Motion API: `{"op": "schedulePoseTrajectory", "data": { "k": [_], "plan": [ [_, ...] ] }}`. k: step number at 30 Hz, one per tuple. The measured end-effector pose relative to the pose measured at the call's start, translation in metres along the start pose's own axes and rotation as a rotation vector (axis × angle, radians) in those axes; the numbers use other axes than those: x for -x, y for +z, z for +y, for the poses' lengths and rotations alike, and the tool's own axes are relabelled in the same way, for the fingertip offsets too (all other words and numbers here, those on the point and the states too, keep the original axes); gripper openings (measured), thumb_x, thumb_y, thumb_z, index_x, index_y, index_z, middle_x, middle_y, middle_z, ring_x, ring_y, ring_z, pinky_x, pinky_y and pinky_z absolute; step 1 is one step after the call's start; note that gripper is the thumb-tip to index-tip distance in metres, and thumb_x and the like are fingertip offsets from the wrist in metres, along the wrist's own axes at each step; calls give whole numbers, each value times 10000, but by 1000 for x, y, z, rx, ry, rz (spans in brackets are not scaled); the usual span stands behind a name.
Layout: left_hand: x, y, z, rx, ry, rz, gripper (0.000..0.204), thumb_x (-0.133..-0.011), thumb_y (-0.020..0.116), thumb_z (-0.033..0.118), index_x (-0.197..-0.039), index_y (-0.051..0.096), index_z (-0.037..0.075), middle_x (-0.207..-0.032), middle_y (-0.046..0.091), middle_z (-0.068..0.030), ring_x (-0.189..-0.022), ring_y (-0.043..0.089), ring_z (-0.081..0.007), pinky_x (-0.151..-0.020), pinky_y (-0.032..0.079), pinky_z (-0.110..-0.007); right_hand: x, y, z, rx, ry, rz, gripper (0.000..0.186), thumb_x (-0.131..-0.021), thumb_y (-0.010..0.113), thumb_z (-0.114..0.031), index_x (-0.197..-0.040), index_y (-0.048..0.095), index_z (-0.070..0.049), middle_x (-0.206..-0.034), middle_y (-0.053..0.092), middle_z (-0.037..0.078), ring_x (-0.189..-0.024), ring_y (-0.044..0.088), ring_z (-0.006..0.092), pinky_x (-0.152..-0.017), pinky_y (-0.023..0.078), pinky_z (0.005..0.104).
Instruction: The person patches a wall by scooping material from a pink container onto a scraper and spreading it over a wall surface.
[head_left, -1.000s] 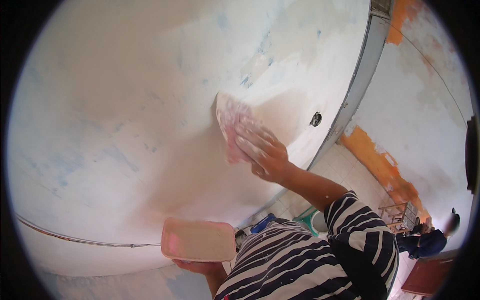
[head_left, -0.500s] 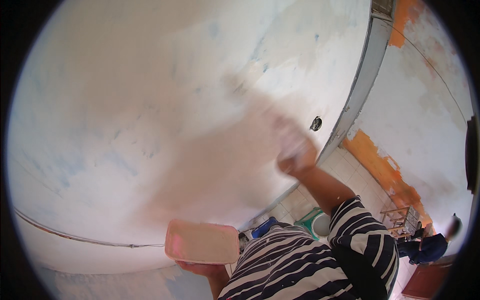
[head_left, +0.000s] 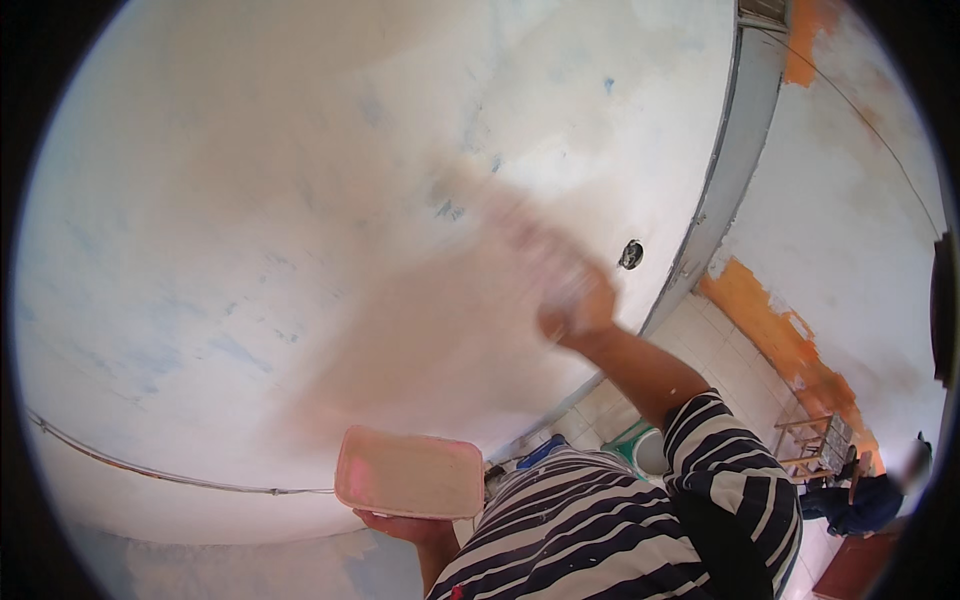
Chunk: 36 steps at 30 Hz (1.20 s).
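My left hand (head_left: 415, 526) holds up a pink rectangular tub (head_left: 346, 470) from below, its fingers under the base. A smooth beige paste (head_left: 415, 475) covers the tub's inside. My right hand (head_left: 565, 280), whitish with residue, is at the patchy white wall (head_left: 240, 230), up and to the right of the tub. Motion smears its fingers, so whatever they may hold cannot be made out. Around it the wall carries beige and white patches with bluish marks showing through.
A round dark wall hole (head_left: 630, 254) is right of my right hand. Beyond a grey vertical frame (head_left: 715, 200) stands another wall with orange patches (head_left: 770, 320). A green-rimmed bucket (head_left: 645, 450), a wooden stool (head_left: 815, 445) and a person in dark clothes (head_left: 860, 500) are at lower right. A cable (head_left: 180, 480) runs along the wall.
My right hand has shifted a little to the left along the wall. The tub in my left hand has moved slightly rightward and up, and the view has shifted a little.
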<state>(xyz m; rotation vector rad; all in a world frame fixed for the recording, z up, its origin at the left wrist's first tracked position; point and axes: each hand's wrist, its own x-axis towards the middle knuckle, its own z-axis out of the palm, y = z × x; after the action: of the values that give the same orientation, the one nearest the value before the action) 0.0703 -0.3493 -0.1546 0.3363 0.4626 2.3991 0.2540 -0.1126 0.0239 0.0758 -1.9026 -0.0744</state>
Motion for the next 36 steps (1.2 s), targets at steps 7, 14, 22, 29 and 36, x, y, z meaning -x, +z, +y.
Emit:
{"op": "schedulePoseTrajectory", "data": {
  "k": [7, 14, 22, 29, 36],
  "plan": [
    [3, -13, 7, -40, 63, 18, 715, -954, 349, 713, -1380, 480, 155, -1301, 571, -43, -1151, 596, -248, -925, 536, -430, 7, 45, -22, 343, -84, -67, 485, -745, 552, 29, -1197, 701, -65, -1341, 632, 162, -1280, 582, 333, -1085, 436, 449],
    [12, -28, 7, -7, 70, 71, 686, -956, 364, 686, -1366, 500, 152, -1286, 584, -48, -1137, 608, -260, -913, 537, -429, -6, 7, -26, 143, 28, 190, 556, -759, 593, 60, -1286, 663, -104, -1305, 663, 108, -1237, 618, 312, -998, 518, 422],
    [30, -34, 23, 7, 94, 186, 677, -944, 408, 687, -1326, 518, 138, -1191, 616, -52, -1037, 647, -257, -826, 570, -433, 39, 81, -81, 322, -21, -131, 544, -800, 643, -43, -1329, 642, -169, -1482, 526, 90, -1374, 494, 247, -1118, 407, 428],
    [24, -45, 15, 31, 93, 157, 699, -925, 436, 699, -1321, 517, 127, -1204, 605, -60, -1059, 632, -261, -844, 557, -438, 10, 16, -47, 48, 40, 137, 355, -838, 569, -36, -1158, 716, -79, -1331, 637, 145, -1166, 639, 302, -958, 518, 411],
    [-1, 21, -45, 18, 56, 121, 661, -958, 398, 659, -1366, 494, 147, -1295, 569, -44, -1159, 597, -261, -923, 536, -449, 34, 31, -10, 128, -42, -159, 482, -754, 597, 41, -1203, 712, -93, -1392, 602, 126, -1311, 563, 307, -1094, 433, 444]
  ]
}}
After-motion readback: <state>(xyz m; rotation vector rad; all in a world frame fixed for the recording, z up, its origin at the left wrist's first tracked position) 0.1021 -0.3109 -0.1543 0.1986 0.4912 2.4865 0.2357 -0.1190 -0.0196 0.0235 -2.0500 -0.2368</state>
